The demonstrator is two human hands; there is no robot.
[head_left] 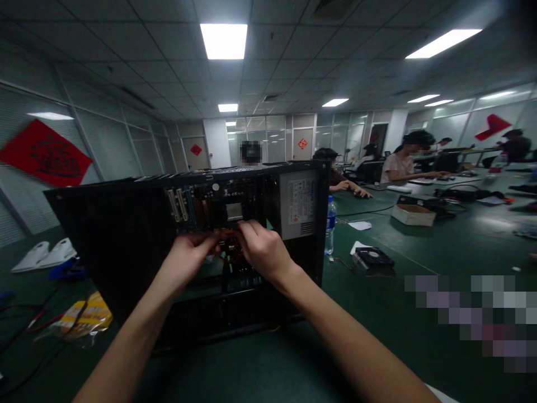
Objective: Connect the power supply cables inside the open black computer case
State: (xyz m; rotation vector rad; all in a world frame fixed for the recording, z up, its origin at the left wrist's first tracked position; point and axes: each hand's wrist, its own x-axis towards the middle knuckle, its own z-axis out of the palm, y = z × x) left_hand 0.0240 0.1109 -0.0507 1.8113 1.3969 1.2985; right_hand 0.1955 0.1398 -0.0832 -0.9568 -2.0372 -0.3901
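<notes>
In front of me a black computer case stands on the table with its side open. Inside its upper part sits a motherboard with slots and a silvery square chip or heatsink. A grey power supply with a label fills the upper right corner. My left hand and my right hand meet at the motherboard's lower edge, fingers closed in pinches. Thin, reddish-orange parts show between the fingertips, too small and dark to name. Below them some reddish wires are partly visible.
Right of the case stands a water bottle, with a black fan near it. Farther off is an open cardboard box. At left lie a yellow packet and cables. Other people sit along the table behind.
</notes>
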